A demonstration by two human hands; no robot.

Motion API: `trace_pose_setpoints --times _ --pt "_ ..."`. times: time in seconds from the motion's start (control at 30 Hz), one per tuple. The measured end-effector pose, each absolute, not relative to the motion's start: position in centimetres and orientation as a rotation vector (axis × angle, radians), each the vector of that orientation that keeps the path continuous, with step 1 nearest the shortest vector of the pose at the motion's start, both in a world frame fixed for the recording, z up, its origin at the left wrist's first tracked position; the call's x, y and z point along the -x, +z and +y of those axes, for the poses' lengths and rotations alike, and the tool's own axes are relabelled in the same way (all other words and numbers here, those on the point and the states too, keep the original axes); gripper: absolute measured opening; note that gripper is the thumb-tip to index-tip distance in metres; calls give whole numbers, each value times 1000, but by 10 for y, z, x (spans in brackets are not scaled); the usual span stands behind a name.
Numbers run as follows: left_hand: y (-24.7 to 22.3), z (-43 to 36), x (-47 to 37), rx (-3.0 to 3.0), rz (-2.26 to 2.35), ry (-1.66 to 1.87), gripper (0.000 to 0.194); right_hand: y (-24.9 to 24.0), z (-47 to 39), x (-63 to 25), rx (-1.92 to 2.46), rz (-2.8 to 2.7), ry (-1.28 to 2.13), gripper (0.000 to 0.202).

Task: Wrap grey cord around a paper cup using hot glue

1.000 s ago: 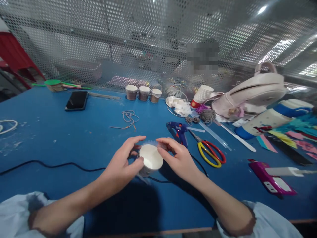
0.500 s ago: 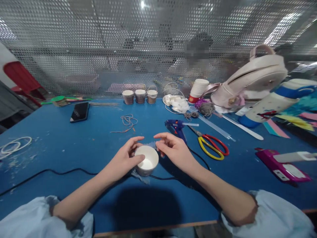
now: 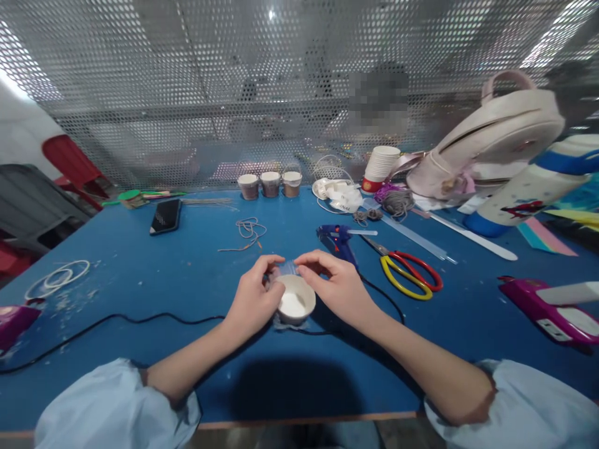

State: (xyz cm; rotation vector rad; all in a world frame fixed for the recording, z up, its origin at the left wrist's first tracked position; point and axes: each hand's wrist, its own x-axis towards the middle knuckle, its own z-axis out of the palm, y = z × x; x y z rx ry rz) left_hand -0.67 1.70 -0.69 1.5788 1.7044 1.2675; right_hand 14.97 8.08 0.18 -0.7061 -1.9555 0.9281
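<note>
A small white cup [image 3: 296, 300] with its open top facing me stands at the middle of the blue table, low in the view. Thin bluish translucent material [image 3: 287, 268] shows behind its rim, and more of it lies under the base. My left hand [image 3: 256, 293] is curled at the cup's left side, thumb on the rim and fingers by the material. On the far right side, my right hand [image 3: 334, 284] pinches the material's edge between thumb and fingertips.
A blue glue gun [image 3: 337, 240] and red-and-yellow scissors [image 3: 407, 271] lie right of my hands, a black cord [image 3: 159, 317] to the left. Three small cups [image 3: 270, 184] stand at the back. Further right are a purple tool [image 3: 547, 308], a bottle [image 3: 519, 199] and a pale bag [image 3: 496, 134].
The view has shifted, so the table's things appear further right. My hands are closer together, and the left fingertips have come to the material behind the cup.
</note>
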Motion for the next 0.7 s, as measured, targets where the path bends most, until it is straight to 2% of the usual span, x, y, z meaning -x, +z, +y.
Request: trace_pose_setpoints --times 0.13,0.23,0.4,0.57,0.7 --pt "-7 20 8 -1593 1773 1371 34 2 77 -149 595 -1975 743 13" --pt "-7 20 7 -1619 1822 1321 32 2 78 -149 528 -1986 679 15" --pt "-5 18 11 -1743 1838 1281 38 1 79 -150 460 -2004 571 20" --pt "2 15 21 -2128 1650 1417 48 -1 76 -151 301 -2059 511 25" --pt "8 7 21 -2324 1496 1309 49 -2 74 -152 92 -2129 440 30"
